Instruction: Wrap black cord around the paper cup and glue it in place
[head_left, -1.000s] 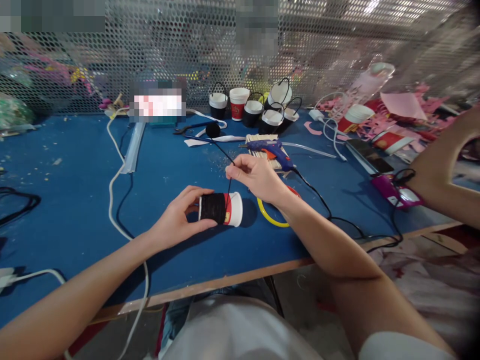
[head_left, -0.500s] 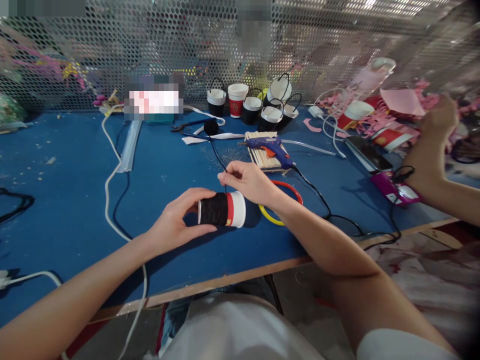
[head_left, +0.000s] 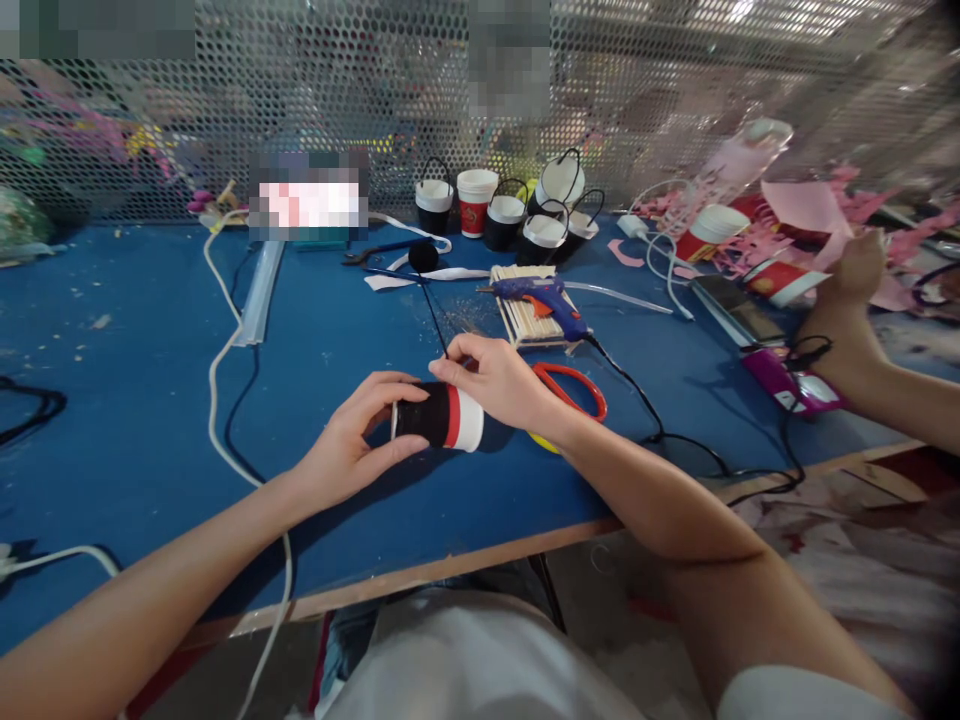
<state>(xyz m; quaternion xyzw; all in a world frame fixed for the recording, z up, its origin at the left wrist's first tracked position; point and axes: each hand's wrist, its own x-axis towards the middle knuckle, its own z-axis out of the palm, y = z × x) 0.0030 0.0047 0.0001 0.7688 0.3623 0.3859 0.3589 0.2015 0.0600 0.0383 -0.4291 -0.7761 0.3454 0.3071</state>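
Note:
Lying on its side, a paper cup is wrapped in black cord over most of its length, with a red band and white rim showing at the right. My left hand grips the cup's wrapped end, thumb below and fingers above. My right hand pinches the black cord just above the cup. From there the cord runs back to a black ball of cord. Partly behind my right wrist lie scissors with red and yellow handles.
A blue glue gun rests on a stick-built mat. Several black-wrapped cups with handles stand behind, beside a red cup. A white cable crosses the left. Another person's hand is at right, near a phone.
My right hand has come down and slightly left, closer to the cup. The cup has turned a little and shifted slightly left. The other person's hand at right has moved left.

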